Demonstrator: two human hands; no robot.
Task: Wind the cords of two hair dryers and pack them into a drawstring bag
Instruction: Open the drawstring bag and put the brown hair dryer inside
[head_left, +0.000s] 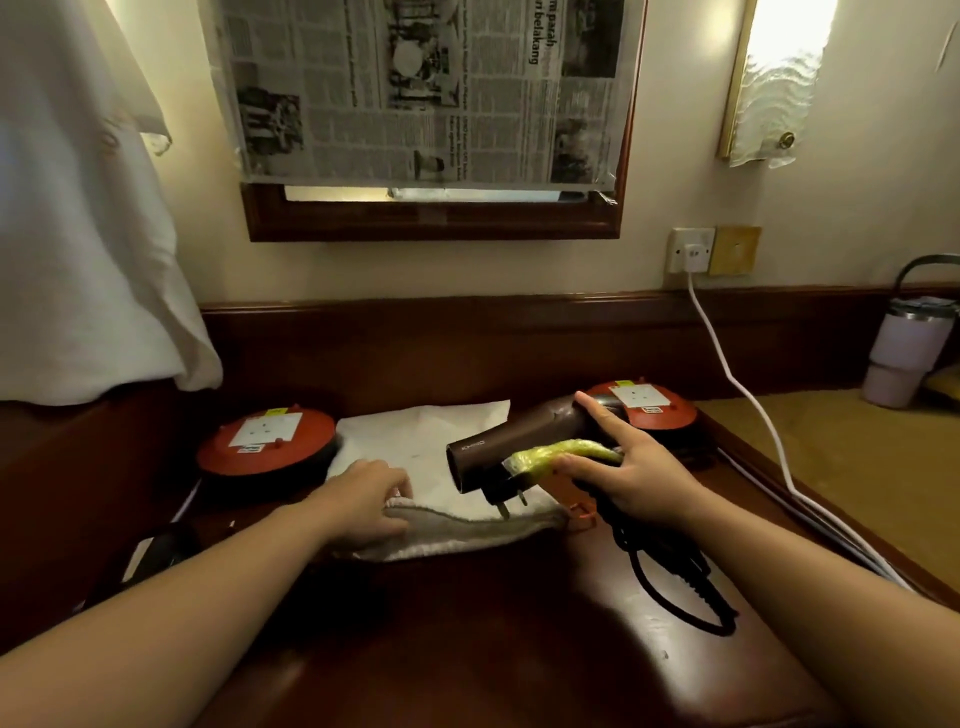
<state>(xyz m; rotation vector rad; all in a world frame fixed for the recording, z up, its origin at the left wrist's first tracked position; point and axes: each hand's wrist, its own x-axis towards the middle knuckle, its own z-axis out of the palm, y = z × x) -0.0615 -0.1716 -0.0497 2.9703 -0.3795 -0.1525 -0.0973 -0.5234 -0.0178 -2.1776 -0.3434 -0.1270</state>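
Observation:
A white drawstring bag (431, 441) lies flat on the dark wooden table (467, 623), its mouth facing me. My left hand (371, 501) pinches the upper edge of the mouth and lifts it. My right hand (631, 467) holds a dark brown hair dryer (514, 439) just above the bag's right side, nozzle pointing left. The dryer's handle is wrapped in yellow plastic (563, 452), and its plug (506, 496) hangs over the bag mouth. A black cord (670, 571) loops down below my right hand. An orange cord stopper (582, 514) sits at the bag's right corner.
Two round red-topped cord reels stand on the table, one at the left (267, 441) and one at the right (649, 405). A white cable (727, 374) runs from a wall socket (691, 250) down the table's right side. A tumbler (906, 353) stands far right. White cloth (78, 208) hangs at left.

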